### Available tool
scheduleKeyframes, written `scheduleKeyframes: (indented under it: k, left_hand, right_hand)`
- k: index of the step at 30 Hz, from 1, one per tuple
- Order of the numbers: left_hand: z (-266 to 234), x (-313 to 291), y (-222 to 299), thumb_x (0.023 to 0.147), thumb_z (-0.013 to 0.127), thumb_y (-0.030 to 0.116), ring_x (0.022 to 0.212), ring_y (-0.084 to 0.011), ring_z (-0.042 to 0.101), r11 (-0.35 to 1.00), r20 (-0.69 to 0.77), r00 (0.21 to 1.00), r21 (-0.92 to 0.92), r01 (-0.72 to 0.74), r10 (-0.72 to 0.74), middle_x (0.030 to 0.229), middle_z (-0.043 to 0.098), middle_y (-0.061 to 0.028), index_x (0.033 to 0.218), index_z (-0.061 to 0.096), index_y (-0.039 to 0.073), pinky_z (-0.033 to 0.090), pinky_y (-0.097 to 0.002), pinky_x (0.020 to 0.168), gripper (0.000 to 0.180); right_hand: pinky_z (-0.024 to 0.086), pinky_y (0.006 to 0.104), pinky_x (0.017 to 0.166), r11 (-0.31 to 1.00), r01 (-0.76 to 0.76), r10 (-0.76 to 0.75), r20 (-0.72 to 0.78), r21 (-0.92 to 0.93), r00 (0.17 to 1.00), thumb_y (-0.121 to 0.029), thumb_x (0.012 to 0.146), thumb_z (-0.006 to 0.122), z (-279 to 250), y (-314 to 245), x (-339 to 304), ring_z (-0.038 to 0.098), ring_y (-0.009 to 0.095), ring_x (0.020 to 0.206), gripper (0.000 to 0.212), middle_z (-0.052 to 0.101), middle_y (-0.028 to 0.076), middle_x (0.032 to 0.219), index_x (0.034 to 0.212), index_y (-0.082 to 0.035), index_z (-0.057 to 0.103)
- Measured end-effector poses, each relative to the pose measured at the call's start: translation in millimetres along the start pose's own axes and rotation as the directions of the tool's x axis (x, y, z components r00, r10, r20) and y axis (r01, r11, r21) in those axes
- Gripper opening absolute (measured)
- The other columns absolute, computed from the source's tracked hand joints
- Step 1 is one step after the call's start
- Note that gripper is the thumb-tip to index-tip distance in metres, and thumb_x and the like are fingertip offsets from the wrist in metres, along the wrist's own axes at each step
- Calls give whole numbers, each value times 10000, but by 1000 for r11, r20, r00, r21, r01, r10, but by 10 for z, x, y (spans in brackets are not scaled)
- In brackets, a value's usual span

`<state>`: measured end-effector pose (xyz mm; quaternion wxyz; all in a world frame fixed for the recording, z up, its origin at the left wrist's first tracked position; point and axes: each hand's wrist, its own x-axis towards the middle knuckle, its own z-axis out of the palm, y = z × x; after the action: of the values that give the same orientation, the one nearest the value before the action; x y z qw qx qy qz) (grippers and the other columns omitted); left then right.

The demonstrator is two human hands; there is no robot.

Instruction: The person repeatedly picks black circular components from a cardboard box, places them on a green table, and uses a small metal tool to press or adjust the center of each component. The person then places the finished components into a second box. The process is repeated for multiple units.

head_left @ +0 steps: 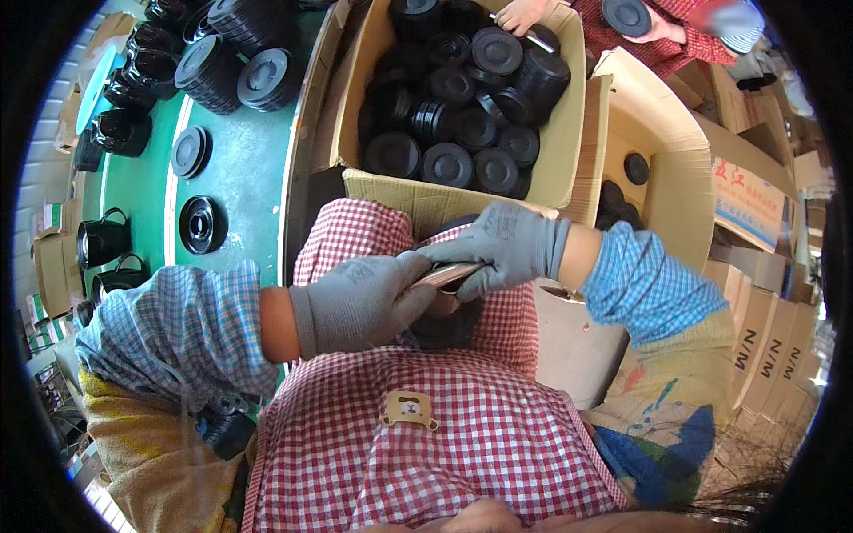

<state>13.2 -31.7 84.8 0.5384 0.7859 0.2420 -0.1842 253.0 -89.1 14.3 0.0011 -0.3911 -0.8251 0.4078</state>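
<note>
My left hand and my right hand, both in grey gloves, meet above my lap. Between them they grip a thin, flat thing with a shiny, pale edge; the fingers cover most of it, so its kind cannot be made out. Just beyond my hands stands an open cardboard box with many round black lids piled inside. Left of my lap, on the green table, lie a black lid with its ringed side up and a flat black lid.
Stacked black lids and glossy black mugs stand on the table. A second open carton at right holds a few lids. Across the box, another person's hand reaches in; their other hand holds a lid. Cartons line the right.
</note>
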Motion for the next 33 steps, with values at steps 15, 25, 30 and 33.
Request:
scheduleKeyframes:
  k: [15, 25, 30, 33]
  left_hand:
    - [-82, 147, -362, 1032, 523, 314, 899, -344, 710, 994, 97, 991, 47, -99, 94, 964, 711, -202, 1244, 635, 5, 555, -441, 827, 391]
    - [-370, 792, -573, 1008, 561, 381, 817, -355, 694, 903, 103, 952, 302, -307, 289, 853, 698, -179, 1018, 702, 60, 539, -463, 758, 351]
    - [-333, 1007, -565, 990, 533, 420, 883, -379, 687, 870, -2, 937, 373, -323, 349, 900, 709, -181, 997, 711, 57, 522, -476, 804, 404]
    - [-346, 854, -703, 917, 631, 355, 998, -373, 664, 766, -304, 744, 494, -410, 594, 1052, 690, -182, 1139, 668, 50, 512, -468, 873, 380]
  right_hand:
    - [532, 488, 906, 930, -361, 339, 210, 75, 917, -617, 944, 542, -117, -539, -22, 689, 382, 1049, 708, 694, 205, 1184, 1531, -247, 399]
    - [549, 375, 754, 521, -452, 574, 95, 724, 813, -239, 991, 554, 316, -911, -142, 682, 223, 785, 608, 668, 138, 917, 1537, -108, 322]
    - [485, 295, 549, 264, -359, 666, 100, 895, 739, -174, 990, 533, 383, -1119, -122, 581, 139, 648, 432, 613, 91, 821, 1401, -99, 424]
    - [520, 317, 679, 414, -410, 641, 60, 813, 765, -139, 987, 553, 152, -958, -108, 603, 152, 737, 359, 612, 83, 860, 1328, -56, 478]
